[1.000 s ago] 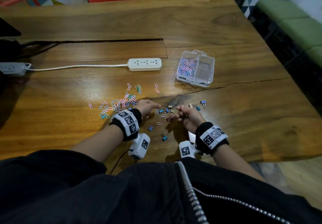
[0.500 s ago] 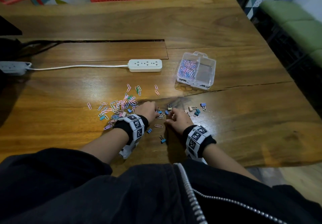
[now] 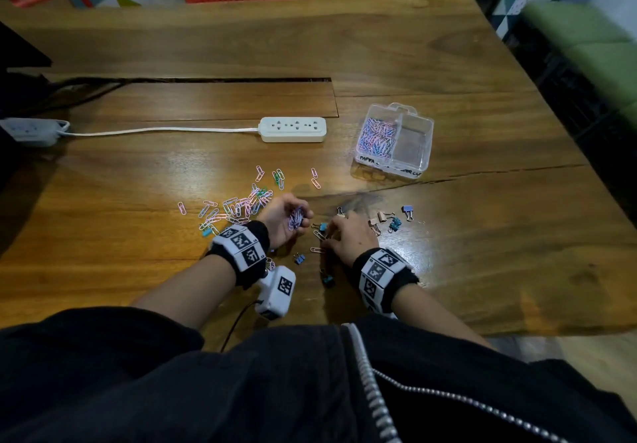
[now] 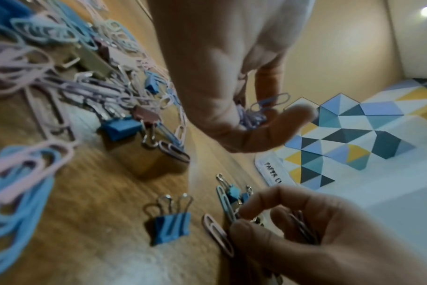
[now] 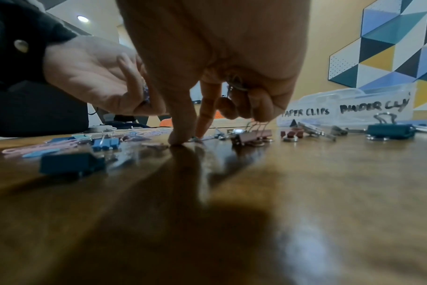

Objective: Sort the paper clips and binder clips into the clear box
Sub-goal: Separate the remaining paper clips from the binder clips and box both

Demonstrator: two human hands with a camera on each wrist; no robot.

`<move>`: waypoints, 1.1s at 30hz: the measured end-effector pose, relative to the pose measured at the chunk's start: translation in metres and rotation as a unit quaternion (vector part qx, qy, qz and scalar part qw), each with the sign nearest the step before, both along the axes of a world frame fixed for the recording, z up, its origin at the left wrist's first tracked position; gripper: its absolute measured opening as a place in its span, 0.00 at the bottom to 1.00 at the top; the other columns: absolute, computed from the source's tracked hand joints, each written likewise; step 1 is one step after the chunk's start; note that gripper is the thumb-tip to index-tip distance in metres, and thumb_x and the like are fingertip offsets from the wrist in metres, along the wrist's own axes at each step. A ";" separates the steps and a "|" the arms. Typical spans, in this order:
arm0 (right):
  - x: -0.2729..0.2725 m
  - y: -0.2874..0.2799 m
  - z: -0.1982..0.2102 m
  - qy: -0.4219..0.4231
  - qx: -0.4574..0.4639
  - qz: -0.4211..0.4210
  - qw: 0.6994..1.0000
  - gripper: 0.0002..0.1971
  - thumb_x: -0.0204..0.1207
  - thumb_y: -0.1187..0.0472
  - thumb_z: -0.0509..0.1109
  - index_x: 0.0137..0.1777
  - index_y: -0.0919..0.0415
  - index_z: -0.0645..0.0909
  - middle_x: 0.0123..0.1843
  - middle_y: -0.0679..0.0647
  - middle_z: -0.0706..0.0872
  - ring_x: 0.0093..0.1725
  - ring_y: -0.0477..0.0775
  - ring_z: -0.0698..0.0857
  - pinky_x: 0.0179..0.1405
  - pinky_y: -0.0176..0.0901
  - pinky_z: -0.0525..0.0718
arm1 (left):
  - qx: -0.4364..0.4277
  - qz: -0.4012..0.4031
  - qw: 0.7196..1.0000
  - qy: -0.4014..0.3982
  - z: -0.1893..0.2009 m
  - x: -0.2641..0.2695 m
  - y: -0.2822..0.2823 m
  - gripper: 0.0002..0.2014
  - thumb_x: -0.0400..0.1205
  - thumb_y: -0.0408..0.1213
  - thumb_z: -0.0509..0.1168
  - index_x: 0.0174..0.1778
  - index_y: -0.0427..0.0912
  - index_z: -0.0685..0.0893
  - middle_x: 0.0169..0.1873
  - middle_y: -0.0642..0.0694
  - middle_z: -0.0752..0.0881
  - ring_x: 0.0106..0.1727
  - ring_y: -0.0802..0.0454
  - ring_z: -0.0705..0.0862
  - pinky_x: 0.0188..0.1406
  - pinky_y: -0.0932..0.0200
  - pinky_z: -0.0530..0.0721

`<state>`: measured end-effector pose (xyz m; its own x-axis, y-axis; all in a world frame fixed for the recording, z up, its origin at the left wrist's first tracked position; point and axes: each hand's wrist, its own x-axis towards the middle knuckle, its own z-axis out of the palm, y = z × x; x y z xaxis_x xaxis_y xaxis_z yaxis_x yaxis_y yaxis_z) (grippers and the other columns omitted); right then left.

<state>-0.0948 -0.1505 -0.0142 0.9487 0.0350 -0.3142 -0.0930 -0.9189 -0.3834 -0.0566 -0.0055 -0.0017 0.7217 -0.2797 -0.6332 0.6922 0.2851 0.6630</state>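
Pastel paper clips [image 3: 376,138] filling one box [image 3: 424,163] compartment; binder side empty. Left hand [image 3: 283,218] cupping paper clips, right hand [image 3: 350,236] fingers pinching more off bench [image 3: 482,236].

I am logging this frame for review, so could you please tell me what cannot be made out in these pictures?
- What the right hand pinches: head view, its own knuckles hide it; right wrist view, only wire shows among the curled fingers.
- How many paper clips the left hand holds: too small, bunched.
- Right compartment of the clear box: glare; no binder clips discernible.
- Nearest clips: left wrist view, blurred.
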 end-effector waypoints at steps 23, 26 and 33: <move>0.005 -0.011 -0.008 0.010 0.150 -0.040 0.988 0.04 0.79 0.63 0.61 0.46 0.61 0.77 0.49 0.59 0.79 0.51 0.55 0.78 0.53 0.46 0.75 | 0.560 -0.425 0.612 -0.361 -0.010 -0.019 -0.019 0.11 0.84 0.42 0.53 0.43 0.42 0.77 0.45 0.43 0.78 0.49 0.43 0.80 0.46 0.53 0.77; 0.004 -0.019 0.000 0.064 0.392 -0.165 0.903 0.11 0.79 0.70 0.59 0.38 0.55 0.72 0.36 0.51 0.77 0.33 0.47 0.74 0.33 0.36 0.71 | 0.369 -0.248 0.869 -0.217 -0.008 -0.012 -0.009 0.14 0.82 0.34 0.56 0.28 0.45 0.69 0.30 0.49 0.71 0.32 0.52 0.72 0.27 0.62 0.69; 0.007 -0.012 0.015 0.185 0.580 -0.244 0.755 0.16 0.83 0.52 0.54 0.39 0.58 0.75 0.31 0.51 0.76 0.26 0.46 0.74 0.23 0.33 0.70 | 0.115 -0.045 0.992 -0.025 0.008 0.002 0.020 0.09 0.80 0.25 0.54 0.37 0.41 0.70 0.33 0.45 0.75 0.28 0.55 0.71 0.14 0.70 0.72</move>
